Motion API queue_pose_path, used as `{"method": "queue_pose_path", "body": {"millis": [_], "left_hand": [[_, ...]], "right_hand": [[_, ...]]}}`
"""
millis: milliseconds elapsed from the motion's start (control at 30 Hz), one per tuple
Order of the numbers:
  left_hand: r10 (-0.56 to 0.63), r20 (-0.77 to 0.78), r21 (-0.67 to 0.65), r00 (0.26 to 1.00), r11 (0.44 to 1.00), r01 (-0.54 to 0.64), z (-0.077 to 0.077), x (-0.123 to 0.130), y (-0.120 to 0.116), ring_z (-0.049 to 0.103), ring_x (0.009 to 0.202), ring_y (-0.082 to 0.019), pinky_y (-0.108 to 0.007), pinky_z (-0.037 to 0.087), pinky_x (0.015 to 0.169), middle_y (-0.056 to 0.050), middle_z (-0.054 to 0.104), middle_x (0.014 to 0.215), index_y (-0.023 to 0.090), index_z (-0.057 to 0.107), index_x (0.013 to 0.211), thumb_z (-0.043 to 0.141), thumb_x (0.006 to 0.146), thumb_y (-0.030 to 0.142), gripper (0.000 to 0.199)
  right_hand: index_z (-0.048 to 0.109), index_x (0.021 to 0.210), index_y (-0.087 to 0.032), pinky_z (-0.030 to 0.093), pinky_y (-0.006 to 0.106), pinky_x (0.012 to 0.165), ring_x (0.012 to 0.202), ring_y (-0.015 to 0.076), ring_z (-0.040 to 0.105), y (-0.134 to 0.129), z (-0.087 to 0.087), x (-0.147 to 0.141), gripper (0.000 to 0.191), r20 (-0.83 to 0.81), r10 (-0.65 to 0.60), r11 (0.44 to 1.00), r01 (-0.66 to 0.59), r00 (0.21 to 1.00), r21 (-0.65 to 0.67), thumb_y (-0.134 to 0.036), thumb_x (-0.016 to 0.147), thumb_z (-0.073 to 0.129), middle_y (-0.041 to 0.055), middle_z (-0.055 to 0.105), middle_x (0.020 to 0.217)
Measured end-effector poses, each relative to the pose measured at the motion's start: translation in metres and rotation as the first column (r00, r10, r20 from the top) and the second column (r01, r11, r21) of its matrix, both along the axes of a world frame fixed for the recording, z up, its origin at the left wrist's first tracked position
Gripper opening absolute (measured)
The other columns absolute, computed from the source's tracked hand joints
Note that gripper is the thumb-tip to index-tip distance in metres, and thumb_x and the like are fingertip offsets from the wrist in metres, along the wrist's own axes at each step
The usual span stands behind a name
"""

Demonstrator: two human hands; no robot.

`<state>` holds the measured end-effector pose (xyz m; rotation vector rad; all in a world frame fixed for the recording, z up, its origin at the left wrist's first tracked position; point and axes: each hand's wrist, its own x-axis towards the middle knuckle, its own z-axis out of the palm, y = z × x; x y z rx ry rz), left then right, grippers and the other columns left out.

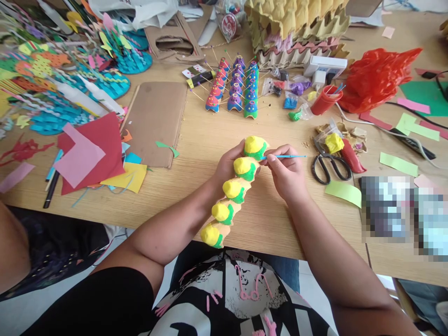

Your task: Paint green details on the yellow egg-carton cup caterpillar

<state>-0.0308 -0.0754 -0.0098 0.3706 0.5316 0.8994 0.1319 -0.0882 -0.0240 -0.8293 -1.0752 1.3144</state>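
A strip of egg-carton cups [232, 189] slants toward me, its several bumps covered in yellow on one side and green below, with bare tan carton showing along the right edge. My left hand [231, 161] holds the strip near its far end, the fingers partly hidden behind it. Pinched in my right hand [285, 172] is a thin blue stick [294, 156], whose left end touches or lies very near the green part of the farthest cup.
Three painted carton strips [237, 88] with thin sticks stand beyond my hands. Scissors [331, 168], yellow clay [334, 143] and a red cup [326, 100] are at right. Cardboard [154, 123] and coloured paper [91, 158] lie at left. Another person sits at far left.
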Motion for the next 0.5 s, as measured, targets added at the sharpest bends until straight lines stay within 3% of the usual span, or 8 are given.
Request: {"method": "queue_pose_path", "body": {"millis": [167,500], "left_hand": [[-0.02,0.013,0.007,1.0,1.0,0.02,-0.001,0.0,0.0,0.053,0.049,-0.014,-0.024,0.036,0.044,-0.005,0.068,0.07,0.022,0.073,0.104,0.059,0.101,0.056,0.036],[0.041,-0.14,-0.078,0.989,0.996,-0.052,0.011,0.003,-0.002,0.058,0.057,-0.017,-0.028,0.044,0.055,-0.003,0.06,0.06,0.022,0.069,0.099,0.061,0.098,0.063,0.042]], "right_hand": [[0.064,0.085,-0.025,0.064,0.034,0.081,0.075,0.013,0.071,0.001,-0.001,0.0,0.036,-0.012,-0.006,1.0,0.007,1.0,0.013,-0.047,0.08,0.093,-0.0037,0.076,0.084],[0.064,0.082,-0.026,0.062,0.034,0.084,0.078,0.0137,0.069,0.0,0.005,0.001,0.039,0.04,-0.004,1.0,0.003,0.999,0.024,-0.052,0.078,0.093,-0.0018,0.076,0.089]]}}
